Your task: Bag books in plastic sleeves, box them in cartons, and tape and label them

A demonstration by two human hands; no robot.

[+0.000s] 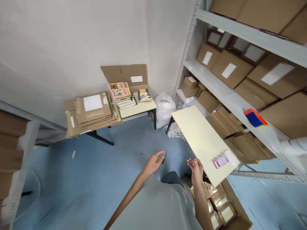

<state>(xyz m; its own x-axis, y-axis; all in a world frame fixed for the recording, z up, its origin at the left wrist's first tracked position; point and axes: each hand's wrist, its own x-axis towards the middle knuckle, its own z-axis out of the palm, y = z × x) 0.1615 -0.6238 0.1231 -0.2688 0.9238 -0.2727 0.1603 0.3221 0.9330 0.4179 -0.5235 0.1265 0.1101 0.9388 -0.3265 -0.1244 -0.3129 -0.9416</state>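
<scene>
**Head view, corner of a storeroom.** The left hand [153, 163] is held out over the blue floor [96, 179]. Its fingers [158, 157] are clamped on a small dark object [164, 157], which sticks out past the fingertips; what kind of object it is cannot be told. The right hand [196, 168] is level with the left and apart from it. Its fingers [192, 163] are apart and loosely curled, just beside the near end of the near bench [199, 134].

On that end of the near bench lies a pink packet [220, 161], partly blurred, with a white slip [231, 157] just beside it. Below the same end stands an open carton [236, 204] holding gold-wrapped packs [219, 200].

The far bench [139, 110] stands against the wall. It carries a stack of flattened cartons [93, 111] at its left and 2 piles of books [121, 94] toward its right. A cardboard sheet [124, 72] leans upright on the wall behind them. A white bag [164, 107] sits on the floor between the 2 benches.

At the right, metal shelving [240, 102] holds labelled boxes [230, 67]. An orange-and-blue item [255, 118] rests on a shelf edge, well apart from both hands.
</scene>
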